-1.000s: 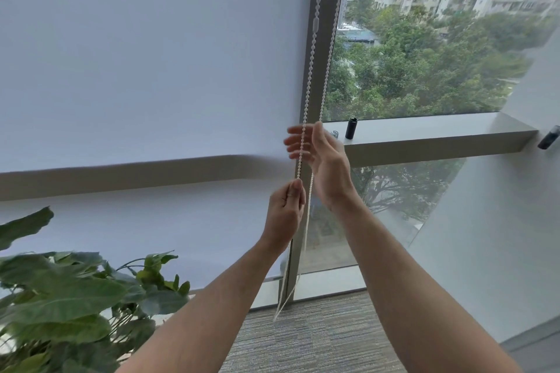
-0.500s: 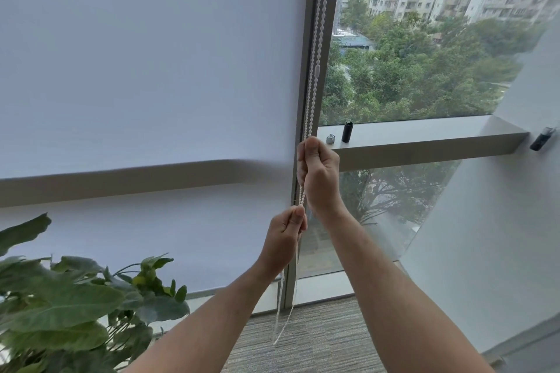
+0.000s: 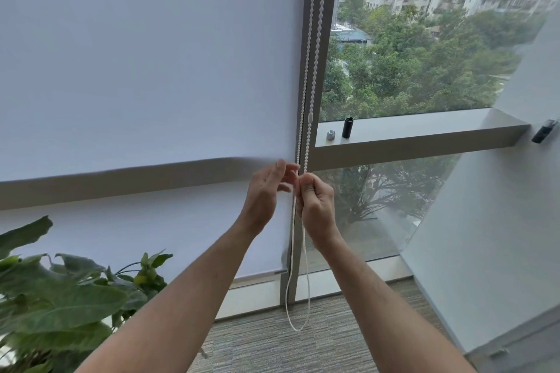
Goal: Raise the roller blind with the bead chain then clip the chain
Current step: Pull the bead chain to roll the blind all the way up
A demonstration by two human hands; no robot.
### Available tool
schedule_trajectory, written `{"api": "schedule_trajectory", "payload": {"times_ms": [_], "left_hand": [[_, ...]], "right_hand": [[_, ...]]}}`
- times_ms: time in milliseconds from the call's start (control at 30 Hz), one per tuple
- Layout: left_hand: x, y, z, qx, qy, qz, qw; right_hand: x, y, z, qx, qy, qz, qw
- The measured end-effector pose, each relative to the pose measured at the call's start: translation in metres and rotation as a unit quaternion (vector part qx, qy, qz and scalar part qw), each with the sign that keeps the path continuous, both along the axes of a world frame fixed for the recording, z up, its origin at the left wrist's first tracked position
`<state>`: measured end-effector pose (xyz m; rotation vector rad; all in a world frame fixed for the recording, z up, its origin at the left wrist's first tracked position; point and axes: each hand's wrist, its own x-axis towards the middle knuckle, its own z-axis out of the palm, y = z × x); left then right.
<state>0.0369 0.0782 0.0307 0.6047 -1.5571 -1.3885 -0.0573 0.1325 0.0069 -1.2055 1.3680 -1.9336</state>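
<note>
A white roller blind (image 3: 145, 70) covers the left window pane, its bottom bar (image 3: 260, 274) near the floor. A white bead chain (image 3: 312, 39) hangs in two strands along the grey window frame (image 3: 321, 70) and loops low above the carpet. My right hand (image 3: 316, 206) grips the chain with curled fingers at sill height. My left hand (image 3: 266, 194) is just left of it, fingers extended upward and loosely spread, fingertips close to the chain; I cannot tell whether they touch it.
A grey sill (image 3: 418, 133) on the right carries a small black cylinder (image 3: 347, 127) and a small silver clip-like piece (image 3: 331, 135). A leafy plant (image 3: 60, 306) fills the lower left. A slanted white wall (image 3: 500, 221) with a black fitting (image 3: 544, 132) stands at right.
My right hand closed on the chain and pulled it downward. My left hand let go of the chain low down and rose with fingers spread beside the right hand.
</note>
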Motion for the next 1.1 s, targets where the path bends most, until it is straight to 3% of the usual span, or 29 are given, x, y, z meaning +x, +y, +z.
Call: {"api": "schedule_trajectory", "payload": {"times_ms": [200,367,667,833,1100], "left_hand": [[-0.016,0.009,0.048,-0.037,0.065,-0.051,0.996],[-0.029,0.017,0.067,0.003,0.12,-0.064,0.991],[-0.033,0.032,0.042,-0.007,0.097,0.031,0.995],[-0.031,0.034,0.04,-0.023,0.077,0.039,0.996],[-0.025,0.041,0.002,-0.024,0.046,0.023,0.998]], "right_hand": [[0.006,0.003,-0.03,0.044,0.016,0.0,0.999],[0.011,0.007,-0.044,0.063,0.014,0.001,0.998],[0.016,0.02,-0.063,0.105,-0.015,0.044,0.993],[0.005,0.021,-0.057,0.098,-0.053,0.122,0.986],[-0.024,0.006,-0.003,0.065,-0.059,0.08,0.993]]}}
